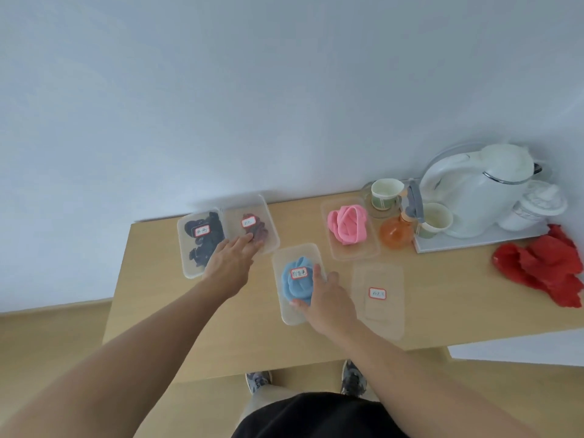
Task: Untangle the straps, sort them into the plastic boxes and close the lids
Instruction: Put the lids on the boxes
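Several clear plastic boxes lie on the wooden table [189, 311]. At the back left a lidded box [189, 267] holds black straps, and beside it another lidded box [268, 222] holds dark red straps. My left hand [230, 263] lies with straight fingers on the near edge of that box. In the middle, a lidded box [290, 317] holds blue straps, and my right hand [328, 298] presses flat on its lid. An open box [354, 254] with pink straps [347, 226] stands further back. A loose labelled lid [379, 298] lies to the right.
A white tray [474, 245] at the back right carries a white kettle [474, 191], paper cups [387, 194] and an orange glass flask [395, 235]. A crumpled red cloth [543, 267] lies at the right edge. My shoes [259, 380] show below the table's front edge.
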{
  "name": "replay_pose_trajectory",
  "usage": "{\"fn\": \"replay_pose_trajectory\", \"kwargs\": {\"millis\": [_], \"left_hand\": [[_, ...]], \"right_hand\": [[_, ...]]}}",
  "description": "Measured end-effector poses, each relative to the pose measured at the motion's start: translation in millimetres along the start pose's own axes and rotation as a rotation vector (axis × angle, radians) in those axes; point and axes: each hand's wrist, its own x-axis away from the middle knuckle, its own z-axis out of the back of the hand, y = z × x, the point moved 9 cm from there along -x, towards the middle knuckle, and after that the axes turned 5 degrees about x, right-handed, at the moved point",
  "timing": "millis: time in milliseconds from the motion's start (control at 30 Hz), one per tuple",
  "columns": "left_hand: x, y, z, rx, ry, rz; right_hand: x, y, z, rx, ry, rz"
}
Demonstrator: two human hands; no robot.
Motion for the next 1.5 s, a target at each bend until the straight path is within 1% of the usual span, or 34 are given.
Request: {"fn": "replay_pose_trajectory", "kwargs": {"millis": [100, 200, 333, 400, 467, 533, 600, 667, 700, 733, 767, 800, 833, 867, 933, 967, 1000, 1100, 1200, 1333, 1433, 1500], "left_hand": [[10.9, -9.8, 3.6, 0.052, 0.069, 0.006], [21.2, -17.7, 4.8, 0.109, 0.080, 0.005], [29.2, -25.9, -2.0, 0.128, 0.032, -0.043], [30.5, -26.7, -5.4, 0.112, 0.013, -0.044], [32.2, -23.5, -2.8, 0.089, 0.057, -0.026], [35.7, -3.9, 9.4, 0.114, 0.168, -0.094], [42.9, 34.1, 19.1, 0.187, 0.269, -0.258], [45.5, 76.5, 16.7, 0.306, 0.248, -0.383], [43.1, 95.0, 12.9, 0.393, 0.190, -0.374], [38.8, 111.0, 6.6, 0.505, 0.090, -0.311], [34.0, 125.2, -4.6, 0.625, -0.047, -0.210], [30.4, 138.0, -17.5, 0.731, -0.183, -0.097], [27.0, 150.5, -27.3, 0.825, -0.283, 0.008], [23.1, 161.3, -38.0, 0.908, -0.356, 0.107], [18.7, 177.9, -55.2, 1.096, -0.450, 0.312], [17.0, 184.8, -60.9, 1.180, -0.475, 0.393], [14.4, 190.8, -65.6, 1.235, -0.490, 0.455], [8.2, 203.5, -73.5, 1.320, -0.497, 0.598], [3.6, 210.6, -80.4, 1.347, -0.475, 0.683], [12.1, 209.8, -83.9, 1.231, -0.424, 0.687], [30.4, 222.6, -81.5, 1.284, -0.480, 0.684], [37.9, 227.9, -73.3, 1.313, -0.461, 0.668]], "right_hand": [[-7.7, -12.6, -0.4, -0.059, -0.003, 0.000], [-17.9, -22.9, 2.5, -0.065, 0.016, -0.029], [-29.8, -38.3, 16.8, -0.151, 0.162, -0.101], [-34.3, -48.7, 19.3, -0.203, 0.204, -0.103], [-37.0, -56.6, 18.9, -0.268, 0.219, -0.081], [-35.7, -56.2, 22.1, -0.311, 0.255, -0.060], [-29.2, -46.3, 30.9, -0.301, 0.362, -0.059], [-18.0, -20.0, 40.4, -0.291, 0.537, -0.131], [-10.3, -3.3, 44.9, -0.293, 0.614, -0.191], [-1.3, 13.3, 49.5, -0.305, 0.668, -0.248], [7.9, 30.3, 53.2, -0.323, 0.703, -0.304], [17.5, 47.6, 56.7, -0.343, 0.721, -0.373], [27.6, 65.7, 58.7, -0.359, 0.718, -0.468], [37.4, 84.9, 57.4, -0.379, 0.683, -0.589], [53.8, 122.2, 46.6, -0.472, 0.536, -0.837], [59.7, 136.2, 40.5, -0.530, 0.446, -0.923], [62.5, 146.2, 37.0, -0.575, 0.373, -0.966], [53.2, 165.5, 29.6, -0.679, 0.272, -0.930], [44.0, 182.5, 27.2, -0.780, 0.257, -0.910], [38.5, 205.3, 32.7, -0.837, 0.262, -0.776], [36.6, 206.5, 38.9, -0.811, 0.275, -0.635], [35.2, 200.7, 43.3, -0.782, 0.304, -0.537]]}}
